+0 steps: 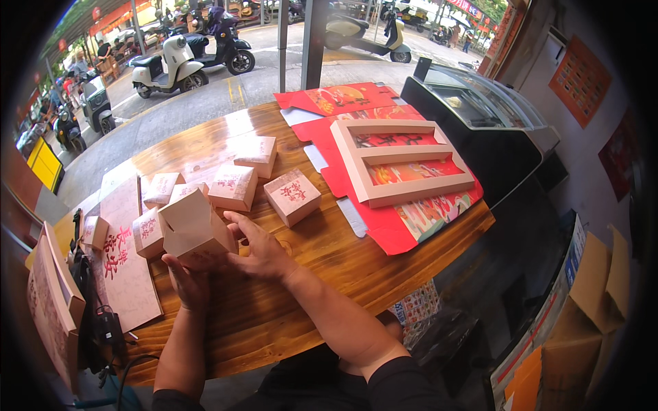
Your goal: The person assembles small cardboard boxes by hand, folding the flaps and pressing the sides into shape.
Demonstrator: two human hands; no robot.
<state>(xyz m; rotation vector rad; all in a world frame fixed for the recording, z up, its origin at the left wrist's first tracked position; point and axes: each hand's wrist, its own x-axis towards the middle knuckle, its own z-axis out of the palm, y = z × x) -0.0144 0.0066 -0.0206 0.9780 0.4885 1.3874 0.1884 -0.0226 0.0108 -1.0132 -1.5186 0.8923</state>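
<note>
Between my two hands, raised a little over the wooden table, is a small pink cardboard box [195,233], tilted, with pale plain flaps at its top. My left hand [188,284] supports it from below and at the near left side. My right hand [260,248] grips its right side, with the index finger raised along the edge. Just right of it sits a closed pink box [293,197] with red lettering. Behind stand similar closed boxes, among them one box [234,187] and another box [256,156]. The held box partly hides some of them.
A flat pink printed sheet [127,257] and a small box [94,231] lie left, near black cables [106,325]. On the right, a pink two-window tray frame [411,161] rests on an unfolded red carton [329,161]. Beyond the table [308,301] stands a glass display case [473,103].
</note>
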